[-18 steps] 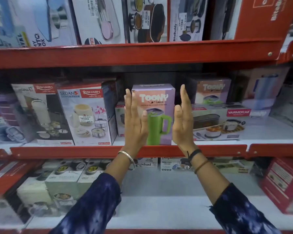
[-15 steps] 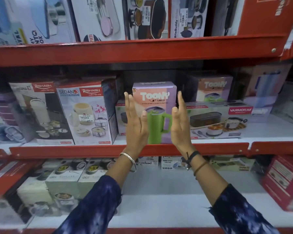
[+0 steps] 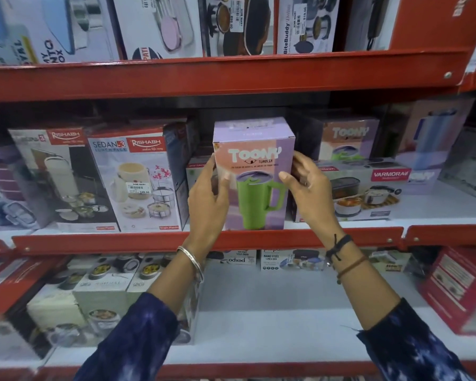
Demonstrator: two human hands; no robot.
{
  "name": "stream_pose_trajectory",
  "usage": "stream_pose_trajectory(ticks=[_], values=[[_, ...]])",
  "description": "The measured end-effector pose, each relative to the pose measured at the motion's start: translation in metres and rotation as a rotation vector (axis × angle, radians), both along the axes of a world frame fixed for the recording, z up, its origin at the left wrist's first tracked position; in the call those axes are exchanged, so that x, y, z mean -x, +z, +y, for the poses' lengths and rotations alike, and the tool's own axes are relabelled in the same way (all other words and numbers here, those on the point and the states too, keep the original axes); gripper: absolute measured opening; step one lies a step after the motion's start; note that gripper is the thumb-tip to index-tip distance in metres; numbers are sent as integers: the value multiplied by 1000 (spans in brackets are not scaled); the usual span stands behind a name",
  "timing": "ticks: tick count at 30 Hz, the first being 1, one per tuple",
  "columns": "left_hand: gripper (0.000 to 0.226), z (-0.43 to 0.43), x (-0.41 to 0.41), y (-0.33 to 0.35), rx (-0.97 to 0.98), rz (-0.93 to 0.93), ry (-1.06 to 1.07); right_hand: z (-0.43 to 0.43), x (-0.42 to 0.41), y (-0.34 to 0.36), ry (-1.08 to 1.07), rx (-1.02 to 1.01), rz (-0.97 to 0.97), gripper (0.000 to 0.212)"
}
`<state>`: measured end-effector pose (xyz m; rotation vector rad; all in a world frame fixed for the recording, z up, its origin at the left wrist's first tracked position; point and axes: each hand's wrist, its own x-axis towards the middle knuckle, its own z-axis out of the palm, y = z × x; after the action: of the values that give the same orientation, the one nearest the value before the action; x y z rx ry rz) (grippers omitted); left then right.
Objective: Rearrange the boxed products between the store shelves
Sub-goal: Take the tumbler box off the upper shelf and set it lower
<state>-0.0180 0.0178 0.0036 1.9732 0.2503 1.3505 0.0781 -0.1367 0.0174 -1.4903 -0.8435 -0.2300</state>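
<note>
A purple and peach Toony tumbler box (image 3: 254,149) with a green tumbler printed on it stands upright at the front of the middle shelf (image 3: 434,207). My left hand (image 3: 208,196) grips its left side, thumb on the front face. Its right side is held by my right hand (image 3: 309,193), thumb across the front and fingers around the edge. Whether the box's bottom rests on the shelf is hidden by the red lip (image 3: 149,239). A second Toony box (image 3: 348,141) sits further back to the right.
Two Rishabh lunch-pack boxes (image 3: 138,182) stand left of the held box. A long Varmora box (image 3: 368,188) lies to its right. The top shelf holds several cookware boxes (image 3: 160,26). Below, boxes (image 3: 105,287) crowd the left and a red box (image 3: 459,287) the right.
Both hands were flat and open in front of the box; now they have spread apart and closed on its two sides. The view has drawn closer to the shelf.
</note>
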Motion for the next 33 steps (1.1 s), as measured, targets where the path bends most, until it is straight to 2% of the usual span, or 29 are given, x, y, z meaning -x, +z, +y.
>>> stream_pose_trajectory(ticks=[6, 9, 14, 20, 26, 33], values=[[46, -38, 16, 11, 24, -148, -52, -38, 26, 15, 32, -182, -55, 45], [45, -59, 24, 12, 27, -149, -52, -63, 34, 16, 14, -225, -74, 44], [48, -94, 34, -16, -7, -64, -20, -106, 32, -12, -43, -169, -45, 44], [51, -127, 34, -72, -88, 109, -60, -147, 17, -62, -42, -26, 93, 44], [53, -146, 29, -126, 40, 266, -175, -172, 2, -120, -30, 105, 247, 56], [45, -147, 13, -182, 84, 416, -210, -178, -4, -183, -42, 171, 382, 53]])
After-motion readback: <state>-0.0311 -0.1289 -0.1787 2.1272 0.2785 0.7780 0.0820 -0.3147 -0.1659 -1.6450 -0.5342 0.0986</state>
